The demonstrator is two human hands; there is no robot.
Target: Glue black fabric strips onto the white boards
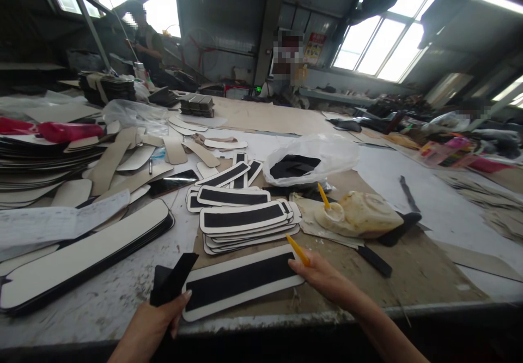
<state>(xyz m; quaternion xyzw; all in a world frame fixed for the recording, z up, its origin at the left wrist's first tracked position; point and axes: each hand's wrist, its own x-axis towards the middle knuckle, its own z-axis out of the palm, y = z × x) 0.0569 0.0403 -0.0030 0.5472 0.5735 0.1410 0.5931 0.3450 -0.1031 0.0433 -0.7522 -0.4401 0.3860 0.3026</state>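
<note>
A long white piece with a black strip on it [245, 280] lies near the table's front edge. My left hand [157, 319] is closed at its left end, holding black strips [174, 278] that stick up past the thumb. My right hand [322, 277] is at the piece's right end, its fingers wrapped round a yellow pointed stick [298, 250] whose tip points up and left. Just behind lies a stack of similar white pieces with black strips [245, 217]. A yellowish container [363, 214] rests on its side, with another yellow stick [323, 195] at its mouth.
A stack of long white pieces [93, 248] is at the left, beside a paper sheet [61, 224] and a phone [174, 183]. Behind the pieces sits a plastic bag with black material [306, 158]. A person [149, 44] stands far back left.
</note>
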